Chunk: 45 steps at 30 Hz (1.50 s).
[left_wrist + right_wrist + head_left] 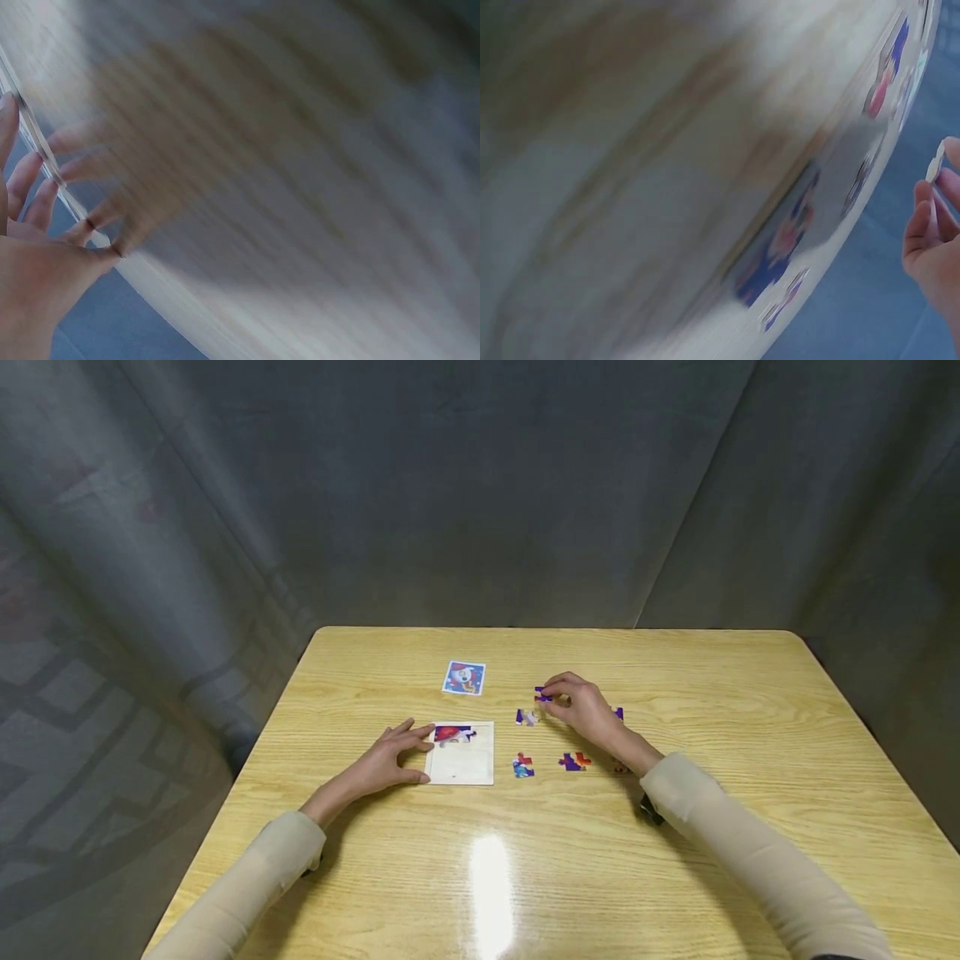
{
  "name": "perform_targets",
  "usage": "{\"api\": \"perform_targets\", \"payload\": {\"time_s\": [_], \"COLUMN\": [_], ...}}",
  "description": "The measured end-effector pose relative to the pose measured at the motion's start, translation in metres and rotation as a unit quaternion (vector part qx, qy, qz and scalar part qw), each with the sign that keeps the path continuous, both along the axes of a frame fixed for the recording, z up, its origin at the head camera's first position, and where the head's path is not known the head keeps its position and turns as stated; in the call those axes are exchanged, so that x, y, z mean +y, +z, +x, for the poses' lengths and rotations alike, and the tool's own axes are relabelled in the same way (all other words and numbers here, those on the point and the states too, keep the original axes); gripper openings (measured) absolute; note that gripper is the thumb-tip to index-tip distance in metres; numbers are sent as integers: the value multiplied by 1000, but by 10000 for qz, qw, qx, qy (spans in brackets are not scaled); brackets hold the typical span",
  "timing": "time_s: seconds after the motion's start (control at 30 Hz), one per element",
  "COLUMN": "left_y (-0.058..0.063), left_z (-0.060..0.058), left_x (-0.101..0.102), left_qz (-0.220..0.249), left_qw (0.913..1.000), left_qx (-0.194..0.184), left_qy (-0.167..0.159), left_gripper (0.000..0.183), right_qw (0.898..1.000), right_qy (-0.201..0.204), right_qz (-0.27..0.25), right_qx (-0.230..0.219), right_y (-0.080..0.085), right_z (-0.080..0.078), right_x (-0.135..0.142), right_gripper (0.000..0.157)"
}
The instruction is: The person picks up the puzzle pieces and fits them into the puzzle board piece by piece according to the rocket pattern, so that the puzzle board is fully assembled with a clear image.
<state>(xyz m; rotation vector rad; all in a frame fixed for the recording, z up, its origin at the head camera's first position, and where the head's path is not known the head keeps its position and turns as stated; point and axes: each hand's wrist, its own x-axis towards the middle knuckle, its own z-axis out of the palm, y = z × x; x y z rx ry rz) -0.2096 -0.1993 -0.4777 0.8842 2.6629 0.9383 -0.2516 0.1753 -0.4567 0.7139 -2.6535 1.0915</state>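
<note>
My left hand [386, 762] rests at the left edge of a pale square puzzle board [468, 768], its thumb and forefinger spread and touching the rim. Joined puzzle pieces [453, 734] with red, white and purple print lie in the board's upper left. To the right of the board, my right hand [585, 706] pinches a small purple puzzle piece [542, 692] between thumb and fingers. In the right wrist view this piece [934, 163] appears edge-on, raised off the table. Just below that hand's fingertips lies a white and purple piece [527, 717].
Loose puzzle pieces lie on the wooden table [390, 868]: a red and blue one [523, 767], a purple and orange one [574, 762], and others partly hidden by the right arm. A printed picture card [463, 678] lies behind the board. Grey curtains [480, 493] hang beyond the table.
</note>
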Motion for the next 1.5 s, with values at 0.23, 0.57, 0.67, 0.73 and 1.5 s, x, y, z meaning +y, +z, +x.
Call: {"api": "perform_targets", "payload": {"time_s": [0.23, 0.57, 0.67, 0.73, 1.5], "left_y": [0, 0, 0, 0, 1], "left_z": [0, 0, 0, 0, 0], "left_x": [0, 0, 0, 0, 0], "left_qz": [0, -16, 1, -4, -61], "left_qw": [10000, 10000, 10000, 10000, 10000], "left_qx": [14, -17, -20, -21, -37], "left_qy": [-6, -2, -8, -6, 4], "left_gripper": [47, 46, 47, 47, 49], "right_qw": [9998, 9993, 9992, 9991, 9974], "right_qy": [84, 278, 320, 344, 683], "right_qz": [-140, -187, -182, -189, -117], "right_qx": [-124, -151, -151, -131, -213], "right_y": [0, -3, -3, -3, -3], "right_z": [7, 14, 17, 19, 28], "right_x": [-14, -31, -36, -38, -69], "right_gripper": [21, 21, 20, 19, 16]}}
